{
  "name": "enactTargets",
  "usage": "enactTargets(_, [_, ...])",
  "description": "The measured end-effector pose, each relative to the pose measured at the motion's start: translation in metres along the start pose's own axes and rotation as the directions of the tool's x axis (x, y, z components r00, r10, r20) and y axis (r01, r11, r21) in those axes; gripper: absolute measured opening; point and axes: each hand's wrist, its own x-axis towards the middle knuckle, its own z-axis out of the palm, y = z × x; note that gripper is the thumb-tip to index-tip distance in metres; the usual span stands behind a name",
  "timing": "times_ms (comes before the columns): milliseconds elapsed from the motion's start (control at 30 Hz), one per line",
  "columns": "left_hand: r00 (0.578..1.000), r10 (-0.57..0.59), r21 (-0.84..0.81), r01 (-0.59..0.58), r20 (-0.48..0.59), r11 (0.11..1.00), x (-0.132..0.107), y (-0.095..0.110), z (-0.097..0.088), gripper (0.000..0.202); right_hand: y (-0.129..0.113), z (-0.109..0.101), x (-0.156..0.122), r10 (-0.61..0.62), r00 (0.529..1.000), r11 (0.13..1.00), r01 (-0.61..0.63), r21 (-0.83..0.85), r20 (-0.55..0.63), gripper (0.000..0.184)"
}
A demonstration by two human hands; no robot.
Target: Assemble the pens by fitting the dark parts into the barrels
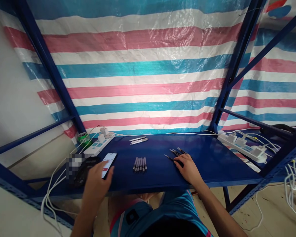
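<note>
- Blue steel shelf (212, 166) runs across the view, with a striped plastic tarpaulin (138, 65) hanging behind it.
- Right hand (188, 168) lies over a loose bunch of dark pens (176, 154) near the shelf's front edge. Its fingers sit close together and bent slightly down on the bunch; whether they pinch any pen cannot be told.
- Left hand (97, 187) is beside a smartphone (109, 164), with its fingers spread and pointing toward the phone's lower edge. The fingers are blurred, so contact cannot be told.
- A tidy row of pens (139, 164) lies between the hands, and a small group of pale pens (138, 140) lies near the back edge.
- The work in hand looks like handling pens on the shelf, with the loose bunch under the right hand.
- A move by the right hand calls for care at the front edge, where the bunch lies near the drop. Bare shelf gives room to its right and toward the back.
- The left hand has less room: a white power strip (98, 146) and a green can (84, 139) stand behind the phone. A dark object, partly pixelated (85, 171), lies just beside it.
</note>
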Motion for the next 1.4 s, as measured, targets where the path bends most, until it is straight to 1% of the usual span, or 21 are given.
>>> enactTargets(33, [0.998, 0.039, -0.08, -0.036, 0.044, 0.996, -0.01, 0.018, 0.006, 0.048, 0.0, 0.0, 0.0, -0.003, 1.0, 1.0, 0.003, -0.003, 0.004, 0.022])
enactTargets(100, [0.994, 0.038, -0.187, -0.018, 0.107, 0.982, -0.024, 0.047, 0.019, 0.044, 0.0, 0.0, 0.001, -0.006, 1.0, 1.0, 0.006, -0.001, 0.008, 0.022])
enactTargets(167, [0.985, 0.001, -0.245, 0.041, 0.171, 0.969, -0.031, 0.064, 0.032, 0.045, 0.001, 0.0, 0.001, -0.005, 1.0, 1.0, 0.005, 0.006, 0.006, 0.022])
enactTargets(233, [0.974, -0.031, -0.261, 0.091, 0.225, 0.961, -0.031, 0.072, 0.043, 0.047, 0.001, -0.001, 0.001, -0.004, 1.0, 1.0, 0.004, 0.013, 0.005, 0.022])
enactTargets(300, [0.964, -0.054, -0.25, 0.122, 0.26, 0.961, -0.026, 0.073, 0.051, 0.049, 0.001, -0.001, 0.0, -0.006, 1.0, 1.0, 0.006, 0.018, 0.013, 0.022])
enactTargets(400, [0.957, -0.083, -0.216, 0.146, 0.277, 0.965, -0.017, 0.073, 0.06, 0.049, 0.0, -0.002, -0.002, -0.014, 0.999, 1.0, 0.013, 0.015, 0.028, 0.023])
enactTargets(533, [0.953, -0.086, -0.184, 0.144, 0.29, 0.972, -0.004, 0.071, 0.067, 0.042, -0.001, -0.001, -0.003, -0.028, 0.999, 0.999, 0.028, -0.026, 0.029, 0.023])
enactTargets(667, [0.941, -0.111, -0.149, 0.166, 0.319, 0.975, 0.005, 0.072, 0.067, 0.037, -0.002, 0.003, -0.003, -0.022, 1.0, 0.998, 0.021, -0.068, -0.021, 0.022])
enactTargets(767, [0.937, -0.139, -0.123, 0.187, 0.321, 0.975, 0.009, 0.071, 0.063, 0.034, -0.002, 0.004, -0.003, -0.01, 1.0, 0.998, 0.008, -0.061, -0.029, 0.02])
enactTargets(833, [0.943, -0.162, -0.141, 0.21, 0.291, 0.968, 0.01, 0.072, 0.06, 0.032, -0.002, 0.003, -0.002, -0.007, 1.0, 0.999, 0.006, -0.046, -0.022, 0.02])
enactTargets(900, [0.958, -0.163, -0.216, 0.216, 0.238, 0.952, 0.009, 0.074, 0.056, 0.032, -0.002, 0.002, -0.002, -0.008, 1.0, 1.0, 0.007, -0.022, -0.017, 0.02])
enactTargets(967, [0.974, -0.114, -0.326, 0.173, 0.194, 0.929, 0.006, 0.082, 0.052, 0.032, -0.003, -0.001, -0.001, -0.003, 1.0, 1.0, 0.004, 0.01, -0.021, 0.02])
enactTargets(1033, [0.985, -0.022, -0.414, 0.092, 0.172, 0.906, 0.001, 0.094, 0.051, 0.033, -0.004, -0.004, 0.0, 0.003, 1.0, 0.999, -0.002, 0.049, -0.016, 0.021])
enactTargets(1100, [0.98, 0.086, -0.456, 0.005, 0.178, 0.89, -0.006, 0.109, 0.053, 0.032, -0.006, -0.007, 0.001, 0.001, 1.0, 0.995, -0.002, 0.096, 0.006, 0.021])
enactTargets(1167, [0.96, 0.188, -0.471, -0.071, 0.206, 0.879, -0.015, 0.123, 0.059, 0.032, -0.006, -0.01, 0.0, -0.006, 0.999, 0.991, 0.001, 0.134, 0.032, 0.022])
enactTargets(1233, [0.94, 0.261, -0.466, -0.134, 0.219, 0.874, -0.025, 0.131, 0.066, 0.032, -0.005, -0.014, -0.003, -0.004, 0.999, 0.989, -0.003, 0.148, 0.044, 0.021])
enactTargets(1300, [0.932, 0.296, -0.445, -0.18, 0.207, 0.877, -0.034, 0.134, 0.073, 0.032, -0.003, -0.02, -0.008, 0.005, 0.998, 0.99, -0.013, 0.141, 0.055, 0.02])
enactTargets(1400, [0.927, 0.32, -0.416, -0.217, 0.196, 0.883, -0.043, 0.13, 0.081, 0.032, 0.0, -0.031, -0.016, 0.001, 0.994, 0.992, -0.015, 0.128, 0.105, 0.021])
